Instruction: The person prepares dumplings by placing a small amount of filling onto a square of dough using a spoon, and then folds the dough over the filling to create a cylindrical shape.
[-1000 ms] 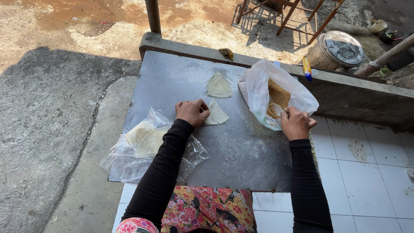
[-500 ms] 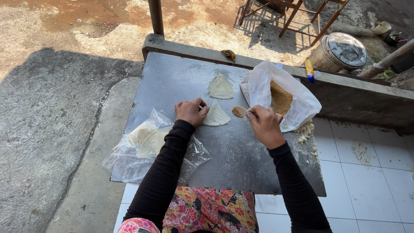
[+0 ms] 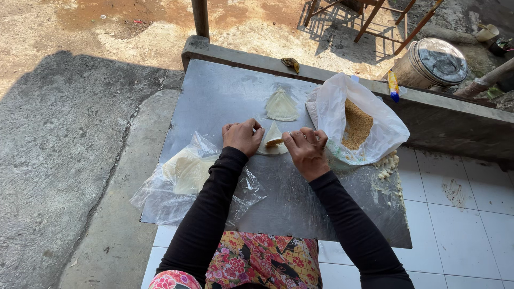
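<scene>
A pale triangular dough wrapper [image 3: 273, 140] lies on the grey metal sheet [image 3: 225, 101]. My left hand [image 3: 242, 136] presses its left edge with curled fingers. My right hand [image 3: 306, 150] is at its right edge, its fingertips on a small brown lump of filling [image 3: 274, 142] that rests on the wrapper. A second folded wrapper [image 3: 281, 105] lies just beyond. To the right stands an open clear plastic bag [image 3: 375, 134] holding brown crumbly filling [image 3: 356, 124].
Another plastic bag with several flat pale wrappers [image 3: 184, 171] lies at the sheet's left front. Crumbs [image 3: 388, 167] sit right of the sheet on white tiles. A metal-lidded pot [image 3: 431, 61], a yellow tube [image 3: 393, 85] and a post [image 3: 201, 18] stand along the concrete ledge.
My right hand left the filling bag, carried a brown lump leftward and set it on the wrapper beside my left hand, which stayed in place.
</scene>
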